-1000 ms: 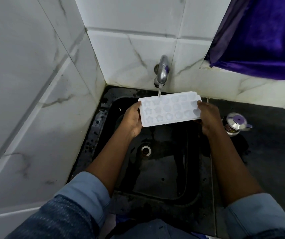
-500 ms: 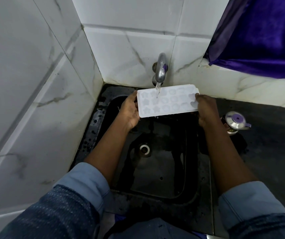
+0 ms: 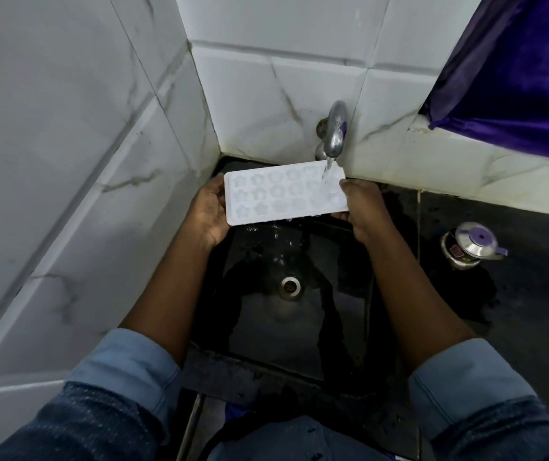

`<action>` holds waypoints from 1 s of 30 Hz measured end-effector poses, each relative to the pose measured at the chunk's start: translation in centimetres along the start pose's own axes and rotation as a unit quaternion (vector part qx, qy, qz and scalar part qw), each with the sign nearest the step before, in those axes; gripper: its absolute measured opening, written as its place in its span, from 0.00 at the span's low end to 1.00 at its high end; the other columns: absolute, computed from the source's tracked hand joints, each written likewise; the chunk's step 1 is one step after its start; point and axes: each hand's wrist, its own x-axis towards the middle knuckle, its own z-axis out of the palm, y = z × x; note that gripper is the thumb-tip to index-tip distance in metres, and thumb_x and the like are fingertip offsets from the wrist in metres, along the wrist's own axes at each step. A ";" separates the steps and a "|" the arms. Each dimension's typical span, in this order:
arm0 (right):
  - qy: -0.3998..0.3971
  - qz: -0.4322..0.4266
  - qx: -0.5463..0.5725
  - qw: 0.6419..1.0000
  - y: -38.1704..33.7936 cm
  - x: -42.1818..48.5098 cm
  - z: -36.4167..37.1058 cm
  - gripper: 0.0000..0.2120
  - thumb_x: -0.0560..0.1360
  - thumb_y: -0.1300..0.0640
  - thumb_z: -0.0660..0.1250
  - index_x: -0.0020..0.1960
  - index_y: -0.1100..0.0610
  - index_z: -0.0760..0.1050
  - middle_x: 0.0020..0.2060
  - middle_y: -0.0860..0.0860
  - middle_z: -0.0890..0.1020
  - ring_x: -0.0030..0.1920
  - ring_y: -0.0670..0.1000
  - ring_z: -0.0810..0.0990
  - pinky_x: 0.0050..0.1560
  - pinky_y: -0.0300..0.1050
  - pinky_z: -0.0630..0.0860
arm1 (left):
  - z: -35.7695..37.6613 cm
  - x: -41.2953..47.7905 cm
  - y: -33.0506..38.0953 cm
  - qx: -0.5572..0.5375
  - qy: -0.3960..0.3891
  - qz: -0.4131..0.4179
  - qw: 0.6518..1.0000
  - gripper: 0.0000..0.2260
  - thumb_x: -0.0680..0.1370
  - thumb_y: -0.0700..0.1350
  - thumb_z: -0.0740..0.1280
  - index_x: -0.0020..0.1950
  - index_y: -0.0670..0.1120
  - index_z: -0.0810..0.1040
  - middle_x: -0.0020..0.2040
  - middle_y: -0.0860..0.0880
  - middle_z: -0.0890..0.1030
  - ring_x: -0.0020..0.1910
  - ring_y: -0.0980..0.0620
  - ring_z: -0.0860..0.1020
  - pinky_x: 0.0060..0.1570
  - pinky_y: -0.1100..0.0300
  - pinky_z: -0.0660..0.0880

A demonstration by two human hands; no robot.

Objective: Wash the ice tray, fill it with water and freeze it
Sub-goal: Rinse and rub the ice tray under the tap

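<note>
A white ice tray (image 3: 283, 196) with star and round moulds is held level over the black sink (image 3: 259, 334), cavities up. My left hand (image 3: 208, 212) grips its left end and my right hand (image 3: 362, 207) grips its right end. Water runs from the metal tap (image 3: 334, 134) onto the tray's right end. Drops fall from the tray's near edge into the sink, above the drain (image 3: 290, 286).
White marble tiled walls close the corner at left and behind. A dark wet counter (image 3: 515, 314) lies to the right with a small steel lidded pot (image 3: 471, 244) on it. A purple cloth (image 3: 515, 68) hangs at top right.
The tray has shifted left under the tap, so the stream now lands on its right end instead of its left part. Water now drips off the near edge.
</note>
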 end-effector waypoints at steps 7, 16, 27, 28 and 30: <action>-0.029 0.050 0.010 0.998 2.3 -0.6 1.8 0.08 0.85 0.58 0.62 0.56 0.56 0.80 0.52 0.56 0.86 0.49 0.56 0.85 0.46 0.50 0.82 | -2.8 -1.6 -0.2 -0.013 -0.002 0.001 1.000 0.19 0.83 0.45 0.64 0.69 0.37 0.81 0.63 0.38 0.85 0.59 0.38 0.85 0.61 0.41 0.81; -0.020 0.076 0.002 0.997 4.4 -1.4 -0.1 0.13 0.83 0.58 0.64 0.63 0.61 0.82 0.53 0.58 0.88 0.53 0.60 0.87 0.47 0.53 0.85 | -3.7 -2.4 -3.5 0.011 0.017 -0.013 1.000 0.15 0.85 0.50 0.64 0.61 0.42 0.84 0.55 0.42 0.88 0.52 0.42 0.87 0.56 0.44 0.82; 0.080 0.069 0.032 0.994 3.8 -0.5 -5.4 0.07 0.84 0.57 0.64 0.53 0.56 0.80 0.52 0.55 0.85 0.52 0.57 0.84 0.49 0.54 0.83 | 2.4 -3.7 -6.4 0.006 -0.008 -0.036 0.999 0.12 0.87 0.47 0.63 0.62 0.42 0.81 0.56 0.42 0.88 0.49 0.46 0.87 0.46 0.50 0.84; 0.088 0.068 0.036 0.993 3.4 -0.3 -5.8 0.06 0.84 0.56 0.64 0.54 0.55 0.80 0.52 0.56 0.84 0.51 0.57 0.84 0.49 0.54 0.82 | 3.1 -3.6 -6.3 0.002 -0.009 -0.033 0.999 0.12 0.87 0.47 0.63 0.63 0.42 0.80 0.55 0.43 0.88 0.49 0.46 0.87 0.44 0.50 0.84; 0.094 0.061 0.041 0.993 2.7 0.1 -6.4 0.06 0.84 0.56 0.64 0.52 0.54 0.80 0.53 0.56 0.84 0.51 0.57 0.84 0.49 0.53 0.82 | 4.4 -3.3 -6.0 -0.002 -0.012 -0.031 0.999 0.10 0.87 0.46 0.62 0.60 0.43 0.80 0.49 0.46 0.89 0.45 0.48 0.87 0.40 0.52 0.84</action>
